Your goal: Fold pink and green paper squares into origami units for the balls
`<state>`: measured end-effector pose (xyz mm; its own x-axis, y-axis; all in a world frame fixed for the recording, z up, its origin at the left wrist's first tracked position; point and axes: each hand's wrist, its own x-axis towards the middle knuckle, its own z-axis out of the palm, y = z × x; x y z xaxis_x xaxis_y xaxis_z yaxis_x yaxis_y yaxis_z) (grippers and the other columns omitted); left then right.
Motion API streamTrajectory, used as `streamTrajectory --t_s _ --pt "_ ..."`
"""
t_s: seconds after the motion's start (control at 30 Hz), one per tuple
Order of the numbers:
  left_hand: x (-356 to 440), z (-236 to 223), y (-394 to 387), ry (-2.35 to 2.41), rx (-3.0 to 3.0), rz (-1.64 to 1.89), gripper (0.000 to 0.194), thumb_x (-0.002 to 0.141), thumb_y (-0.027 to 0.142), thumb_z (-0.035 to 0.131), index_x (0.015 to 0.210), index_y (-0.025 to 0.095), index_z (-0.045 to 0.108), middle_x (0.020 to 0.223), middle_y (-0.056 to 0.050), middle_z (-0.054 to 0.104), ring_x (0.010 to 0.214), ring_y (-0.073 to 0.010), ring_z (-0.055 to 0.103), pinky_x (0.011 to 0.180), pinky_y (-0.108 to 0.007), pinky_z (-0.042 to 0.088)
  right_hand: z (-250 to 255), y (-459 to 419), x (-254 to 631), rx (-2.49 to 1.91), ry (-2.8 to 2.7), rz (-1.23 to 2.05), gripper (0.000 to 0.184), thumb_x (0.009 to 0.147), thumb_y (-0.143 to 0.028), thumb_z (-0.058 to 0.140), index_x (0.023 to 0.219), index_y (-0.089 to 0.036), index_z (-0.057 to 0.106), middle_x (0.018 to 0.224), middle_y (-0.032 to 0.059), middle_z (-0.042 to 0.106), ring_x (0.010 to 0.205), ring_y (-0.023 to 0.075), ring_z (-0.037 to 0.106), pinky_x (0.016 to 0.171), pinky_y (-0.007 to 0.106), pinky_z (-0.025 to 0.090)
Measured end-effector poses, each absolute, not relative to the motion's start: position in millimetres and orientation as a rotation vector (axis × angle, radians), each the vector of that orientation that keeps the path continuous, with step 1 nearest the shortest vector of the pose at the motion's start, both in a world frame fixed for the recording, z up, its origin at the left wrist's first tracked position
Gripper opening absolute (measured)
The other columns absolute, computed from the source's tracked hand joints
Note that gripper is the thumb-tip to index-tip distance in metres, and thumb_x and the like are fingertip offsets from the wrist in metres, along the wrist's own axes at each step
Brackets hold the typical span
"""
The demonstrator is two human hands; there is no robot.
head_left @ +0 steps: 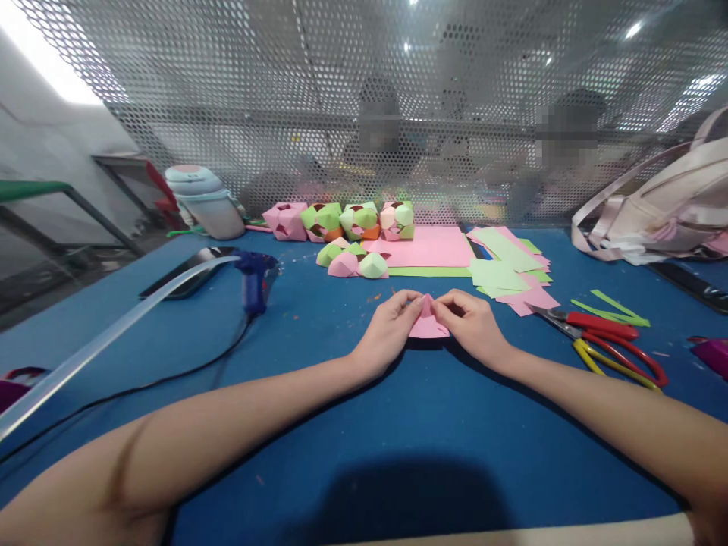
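A small piece of pink paper (428, 326), drawn up to a peak, is held between my two hands above the blue table. My left hand (391, 327) pinches its left side near the top. On the opposite side, the thumb and fingers of my right hand (473, 322) grip the paper too. Beyond them lie folded paper cups (343, 265) in pink and green. Right of my right hand are pink and pale green paper pieces (500, 277) and scissors (614, 334) with red handles, beside a yellow-handled tool (611, 364).
A blue glue gun (255, 280) with a long clear glue stick stands left, its black cord trailing across the table (318, 440). A phone (187, 274), a bottle (205, 201) and finished paper shapes (321, 221) line the back. A perforated metal screen (318, 114) rises behind; a bag (671, 197) sits right.
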<state>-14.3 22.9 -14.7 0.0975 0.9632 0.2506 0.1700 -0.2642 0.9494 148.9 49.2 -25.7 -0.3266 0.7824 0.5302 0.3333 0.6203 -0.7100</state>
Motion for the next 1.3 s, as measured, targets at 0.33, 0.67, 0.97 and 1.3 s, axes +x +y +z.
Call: streamTrajectory --t_s 0.33,0.67,0.97,1.3 --pt "-15.3 -14.2 22.2 1.242 1.613 1.228 0.03 0.088 0.041 0.05 0.077 0.016 0.061 0.075 0.0 0.059 0.073 -0.0135 0.052 0.069 -0.024 0.041 -23.4 48.7 148.0 -0.877 -1.935 0.59 0.022 0.09 -0.028 0.052 0.073 -0.018 0.063 0.069 0.0004 0.059 0.065 0.0125 0.053 0.065 0.027 0.043" --pt "-16.6 -18.4 24.8 1.258 1.532 1.235 0.027 0.084 0.039 0.057 0.083 0.014 0.065 0.08 -0.003 0.065 0.073 -0.0138 0.055 0.069 -0.026 0.042 -24.4 48.0 149.4 -0.862 -1.941 0.597 0.025 0.09 -0.03 0.052 0.07 -0.018 0.062 0.068 0.0004 0.057 0.065 0.0128 0.052 0.065 0.028 0.043" --pt "-15.5 -14.8 21.1 1.168 1.505 1.223 0.031 0.083 0.043 0.059 0.094 0.015 0.066 0.088 -0.003 0.067 0.079 -0.0143 0.056 0.073 -0.026 0.043 -25.5 49.6 149.4 -0.889 -1.907 0.605 0.023 0.089 -0.027 0.054 0.069 -0.017 0.06 0.066 -0.0009 0.058 0.062 0.011 0.052 0.063 0.026 0.041" --pt "-17.7 -25.5 28.8 1.172 1.406 1.262 0.03 0.076 0.043 0.068 0.078 0.013 0.065 0.075 -0.002 0.064 0.069 -0.0128 0.053 0.065 -0.026 0.039 -25.7 48.6 148.5 -0.846 -1.929 0.585 0.022 0.089 -0.025 0.055 0.068 -0.017 0.06 0.066 -0.0006 0.057 0.063 0.0111 0.051 0.064 0.026 0.041"
